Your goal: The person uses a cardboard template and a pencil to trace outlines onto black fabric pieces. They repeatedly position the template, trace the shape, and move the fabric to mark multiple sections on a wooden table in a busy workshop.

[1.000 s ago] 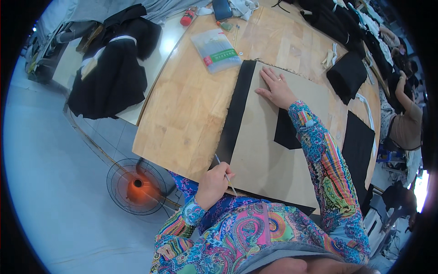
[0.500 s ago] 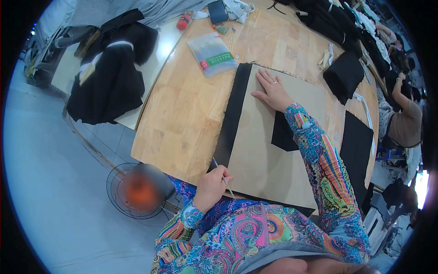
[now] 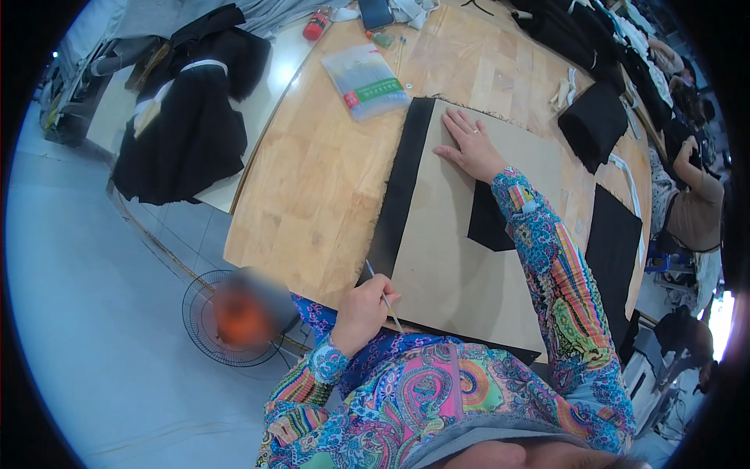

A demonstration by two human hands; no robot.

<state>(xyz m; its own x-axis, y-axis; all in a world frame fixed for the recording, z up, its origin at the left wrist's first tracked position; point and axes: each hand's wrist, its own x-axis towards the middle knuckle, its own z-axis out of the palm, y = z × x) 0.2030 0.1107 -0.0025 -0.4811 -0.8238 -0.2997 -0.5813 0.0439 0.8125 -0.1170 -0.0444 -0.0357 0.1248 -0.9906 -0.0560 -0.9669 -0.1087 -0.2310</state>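
Observation:
A large beige card pattern point(image 3: 445, 234) lies on a piece of black cloth point(image 3: 396, 184) near the front of the wooden table. The cloth shows along the pattern's left side, at its near edge and through a cut-out. My right hand point(image 3: 471, 148) rests flat on the pattern's far part, its fingers spread. At the near left corner my left hand point(image 3: 363, 313) is closed around a slim pen point(image 3: 387, 300). The pen slants, one end pointing toward my body and the other up past my knuckles.
A clear plastic packet point(image 3: 366, 82), a red bottle point(image 3: 316, 24) and a phone point(image 3: 376, 14) lie toward the back. Black pieces point(image 3: 594, 125) sit at the right. A fan point(image 3: 234, 316) stands at the left, near dark garments point(image 3: 187, 133). Another person point(image 3: 691, 195) is at far right.
The view has shifted slightly, so the table things sit a little higher in the picture. Both hands keep about the same places, the pen still in my left hand.

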